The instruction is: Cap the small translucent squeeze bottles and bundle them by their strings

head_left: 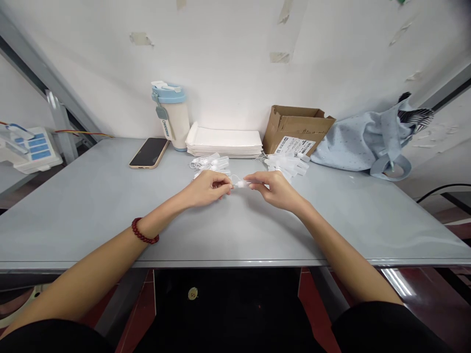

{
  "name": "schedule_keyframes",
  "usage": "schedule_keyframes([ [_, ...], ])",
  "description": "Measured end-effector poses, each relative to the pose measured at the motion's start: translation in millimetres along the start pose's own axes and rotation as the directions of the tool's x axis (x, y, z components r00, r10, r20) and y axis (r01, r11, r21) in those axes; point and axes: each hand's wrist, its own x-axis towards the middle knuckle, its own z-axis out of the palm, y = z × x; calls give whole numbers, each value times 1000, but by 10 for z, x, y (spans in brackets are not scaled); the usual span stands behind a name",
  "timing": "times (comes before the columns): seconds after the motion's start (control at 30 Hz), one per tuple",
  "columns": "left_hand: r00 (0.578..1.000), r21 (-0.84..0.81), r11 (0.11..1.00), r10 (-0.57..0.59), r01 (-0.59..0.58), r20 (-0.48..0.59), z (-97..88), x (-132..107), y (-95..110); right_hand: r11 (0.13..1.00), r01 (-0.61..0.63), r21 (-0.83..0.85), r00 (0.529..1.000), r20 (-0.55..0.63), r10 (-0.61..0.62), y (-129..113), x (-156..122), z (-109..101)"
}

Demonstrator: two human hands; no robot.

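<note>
Between my two hands, just above the table, is a small translucent plastic bottle with a white cap (242, 184). My right hand (274, 189) pinches its body between thumb and fingertips. On the other side, my left hand (210, 188) is closed in a pinch at the thin tip beyond the cap; the fingers hide what exactly they grip. A fine loop of clear strap or cord arches over the cap. Behind my left hand lies a pile of similar small bottles (211, 163). A second pile of bottles (289, 164) lies behind my right hand.
Along the wall stand a cream and blue tumbler (176, 117), a stack of white paper sleeves (224, 142), an open cardboard box (294, 128) and a light blue cloth bag (362, 139). A phone (149, 153) lies at the left. The grey table's front edge (235, 263) runs below my forearms.
</note>
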Motion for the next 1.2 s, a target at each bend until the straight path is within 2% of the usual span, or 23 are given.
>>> schedule_keyframes([
  [0.5,999,-25,999,-20,21,30,-2,-1,1,1000,-22,2,1000,19,22,-18,5,2],
  [0.73,998,19,999,-48,47,36,-18,10,-21,1000,-12,4,1000,1,12,23,9,50],
  [1.2,997,48,996,-74,74,-18,-37,24,-6,1000,-6,-28,1000,-3,6,49,21,65],
])
